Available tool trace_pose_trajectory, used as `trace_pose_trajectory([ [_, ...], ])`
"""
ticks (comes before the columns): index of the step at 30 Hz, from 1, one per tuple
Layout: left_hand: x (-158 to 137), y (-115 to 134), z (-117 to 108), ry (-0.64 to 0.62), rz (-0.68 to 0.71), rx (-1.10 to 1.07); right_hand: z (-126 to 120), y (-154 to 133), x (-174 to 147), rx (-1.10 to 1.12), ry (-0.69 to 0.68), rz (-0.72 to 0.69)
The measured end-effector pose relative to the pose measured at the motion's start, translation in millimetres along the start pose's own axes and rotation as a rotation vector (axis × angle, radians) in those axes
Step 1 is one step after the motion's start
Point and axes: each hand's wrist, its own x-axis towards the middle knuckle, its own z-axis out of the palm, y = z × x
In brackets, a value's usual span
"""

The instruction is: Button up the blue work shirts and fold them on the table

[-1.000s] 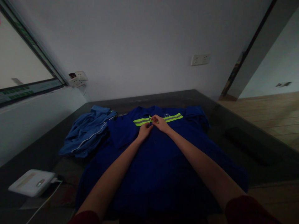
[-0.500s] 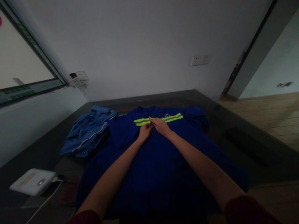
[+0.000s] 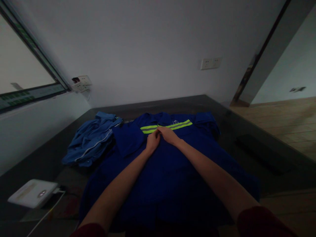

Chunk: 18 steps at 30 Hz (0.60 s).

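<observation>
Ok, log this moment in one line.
blue jacket: laid on table; left hand: at its front; right hand: close beside left; grips: unclear; lighter blue clothing: bunched beside jacket

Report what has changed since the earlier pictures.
The right hand has dipped slightly toward the left hand, the two now close together on the front of the blue jacket; any grip is hidden. The light-blue clothing and white device stayed put.
</observation>
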Motion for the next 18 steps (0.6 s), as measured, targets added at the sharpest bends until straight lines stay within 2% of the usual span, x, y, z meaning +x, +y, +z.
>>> trace_pose_trajectory([
  [5, -0.4, 1.7, -2.5, -0.037, -0.019, 0.126, -1.8, 12.6, 5.0, 0.173, -0.003, 0.076],
  [10, -1.7, 4.9, -11.3, -0.056, 0.006, 0.276, -7.0, 22.5, 7.8, 0.262, -0.096, 0.102],
  [18, -1.4, 12.1, -18.8, -0.058, 0.111, 0.391, -20.8, 17.3, 3.9, -0.103, -0.149, 0.094],
])
